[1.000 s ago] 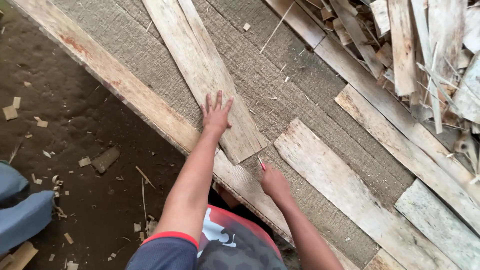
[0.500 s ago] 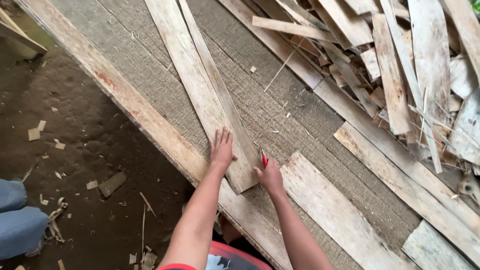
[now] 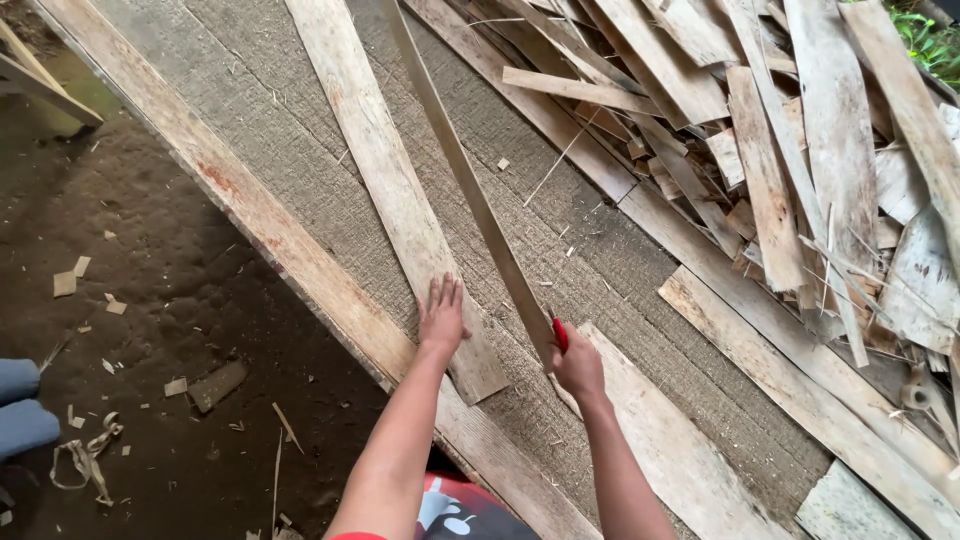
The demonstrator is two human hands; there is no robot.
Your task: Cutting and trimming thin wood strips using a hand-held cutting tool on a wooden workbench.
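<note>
My left hand (image 3: 441,316) lies flat, fingers spread, on the near end of a long pale wooden plank (image 3: 385,180) that rests on a grey woven mat (image 3: 250,110). My right hand (image 3: 578,370) is closed around a small red-handled tool (image 3: 560,333) just right of that plank. A thin, narrow wooden strip (image 3: 465,180) runs from the top of the view down to my right hand. Its near end meets the red tool. The tool's tip is hidden by the strip and my fingers.
A long reddish-stained board (image 3: 250,215) edges the mat on the left, with a dirt floor (image 3: 150,330) and wood chips beyond it. A heap of split planks and scraps (image 3: 790,150) fills the right side. Blue cloth (image 3: 20,410) shows at the left edge.
My right hand has moved up from the mat's lower edge to the plank's right side. A thin strip now stands apart from the plank. My left hand stays pressed on the plank.
</note>
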